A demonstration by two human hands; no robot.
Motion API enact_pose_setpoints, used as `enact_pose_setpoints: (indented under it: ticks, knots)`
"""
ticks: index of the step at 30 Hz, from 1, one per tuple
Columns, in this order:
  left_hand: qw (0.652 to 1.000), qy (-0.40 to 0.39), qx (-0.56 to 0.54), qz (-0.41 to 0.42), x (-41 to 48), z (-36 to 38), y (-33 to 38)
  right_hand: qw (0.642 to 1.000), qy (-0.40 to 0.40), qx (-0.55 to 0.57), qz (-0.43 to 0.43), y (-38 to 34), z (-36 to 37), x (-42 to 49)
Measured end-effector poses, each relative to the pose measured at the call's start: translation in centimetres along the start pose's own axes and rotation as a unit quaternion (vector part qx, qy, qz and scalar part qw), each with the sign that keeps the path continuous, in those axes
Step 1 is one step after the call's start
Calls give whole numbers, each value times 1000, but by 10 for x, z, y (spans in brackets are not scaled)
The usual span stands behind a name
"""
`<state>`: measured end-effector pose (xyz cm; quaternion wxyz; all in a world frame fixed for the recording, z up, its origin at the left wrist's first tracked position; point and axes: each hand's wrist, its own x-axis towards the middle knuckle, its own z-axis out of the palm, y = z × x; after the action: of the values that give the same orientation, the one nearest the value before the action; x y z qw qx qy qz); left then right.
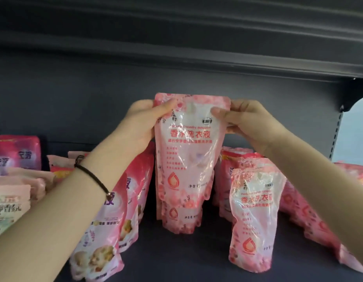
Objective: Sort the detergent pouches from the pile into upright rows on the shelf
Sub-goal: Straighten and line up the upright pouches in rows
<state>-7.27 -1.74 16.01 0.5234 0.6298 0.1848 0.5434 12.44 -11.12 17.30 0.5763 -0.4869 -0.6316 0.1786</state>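
Holding a pale pink detergent pouch (pixel 186 151) upright by its two top corners, the left hand (pixel 144 121) and right hand (pixel 251 125) each pinch the sealed upper edge. Their fingers (pixel 219 112) are closed on this pouch and on nothing else. A grip at the corners lets the heavy, liquid-filled bottom hang straight, which I judge is meant to bring the flat base down squarely. The pouch is lifted clear of the shelf (pixel 176 263), its lower end overlapping a matching pouch (pixel 179 217) that stands upright just below and behind it; whether the two touch cannot be told. Probably the held one is meant to join that middle row. To the left a row of deeper pink pouches (pixel 107 224) stands close beside, partly hidden by the left forearm. To the right another pale pouch (pixel 255 216) stands nearer the front, with the leaning pile (pixel 310 212) beyond it. Bare dark shelf floor lies in front of the middle row and between the rows, giving room to lower the pouch forward. The upper shelf (pixel 176 49) overhangs well above the hands, so headroom looks ample. Being soft, the pouch could slump against its neighbours if set down off-square.
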Motion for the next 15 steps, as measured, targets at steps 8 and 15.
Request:
enact_pose_setpoints:
  ticks: [8,15]
  knots:
    - [991,66,-55,106,-21,49,6,962,249,94,-68,-2,30,-37]
    - [989,58,-107,81,-54,84,-25,928,346,-6,-141,19,26,-83]
